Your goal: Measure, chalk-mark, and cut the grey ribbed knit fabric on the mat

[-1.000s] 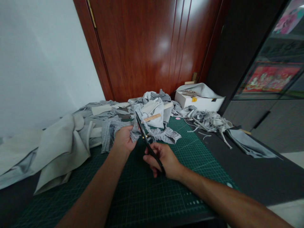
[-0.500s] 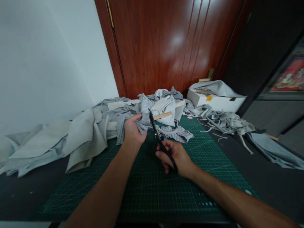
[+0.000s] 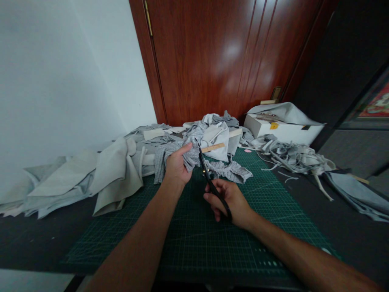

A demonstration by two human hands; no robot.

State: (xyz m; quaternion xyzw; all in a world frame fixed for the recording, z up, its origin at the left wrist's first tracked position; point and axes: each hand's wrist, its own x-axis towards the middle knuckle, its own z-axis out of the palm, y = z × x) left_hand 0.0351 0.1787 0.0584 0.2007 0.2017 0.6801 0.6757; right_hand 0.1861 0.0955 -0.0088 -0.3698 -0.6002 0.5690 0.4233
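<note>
My left hand (image 3: 179,165) is closed on a bunched piece of grey textured fabric (image 3: 192,156), its thumb on top and loose folds hanging to the left. In my right hand (image 3: 226,198) is a pair of black scissors (image 3: 209,175), with fingers in the handles and the blades pointing up and away. The blade tips lie at the right edge of the held fabric; I cannot tell whether they touch it. Just beyond the scissors, a gathered grey fabric strip (image 3: 232,171) lies on the green cutting mat (image 3: 188,239).
Pale fabric pieces (image 3: 112,162) are heaped on the left. Behind my hands are more cloth scraps and a wooden strip (image 3: 213,147). A white box (image 3: 282,129) stands back right, with tangled fabric strips (image 3: 293,156) in front. A wooden door (image 3: 206,61) rises behind.
The view has shifted slightly left, so everything sits further right. The fabric in my left hand now sits lower and more bunched. Both hands keep their grips.
</note>
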